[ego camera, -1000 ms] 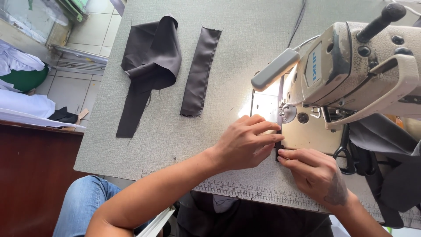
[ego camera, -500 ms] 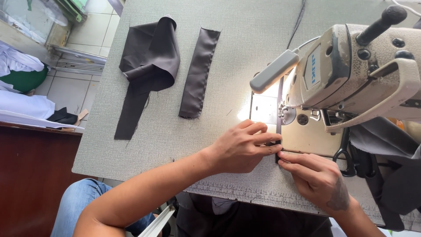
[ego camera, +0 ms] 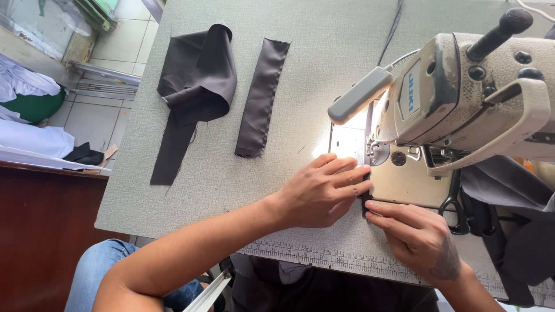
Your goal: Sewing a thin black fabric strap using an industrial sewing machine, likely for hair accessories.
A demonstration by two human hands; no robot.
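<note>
Two hands, my left hand [ego camera: 321, 193] and right hand [ego camera: 413, 237], have barely moved since a moment ago, fingers [ego camera: 352, 176] flat and holding nothing, pressing the thin dark strip [ego camera: 365, 199] on the counter [ego camera: 231, 190] by the sewing machine [ego camera: 462, 98], so I am lining it up.

I saw a grey desk [ego camera: 243, 190] above a pale tiled floor [ego camera: 92, 115], a brown cabinet [ego camera: 40, 231] at left, lit brightly.
</note>
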